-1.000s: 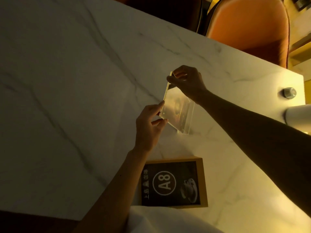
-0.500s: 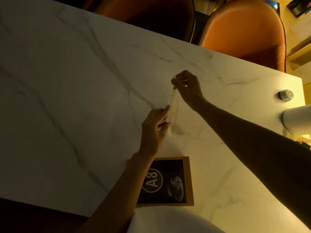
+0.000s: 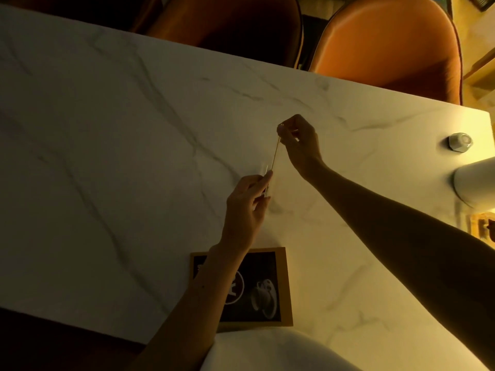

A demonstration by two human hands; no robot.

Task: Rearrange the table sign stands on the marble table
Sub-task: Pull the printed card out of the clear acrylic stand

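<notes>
Fingers of left hand (image 3: 247,202) and right hand (image 3: 301,141) pinch the two ends of the clear sign stand (image 3: 273,159), seen edge-on above the worktop (image 3: 112,145); the framed sign (image 3: 270,290) lies near the front edge.

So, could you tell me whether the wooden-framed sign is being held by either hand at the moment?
No, the wooden-framed sign lies flat on the table while both hands pinch the clear stand.

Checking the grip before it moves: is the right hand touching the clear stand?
Touching. The head view shows the right hand pinching the clear stand at its far top corner.
</notes>
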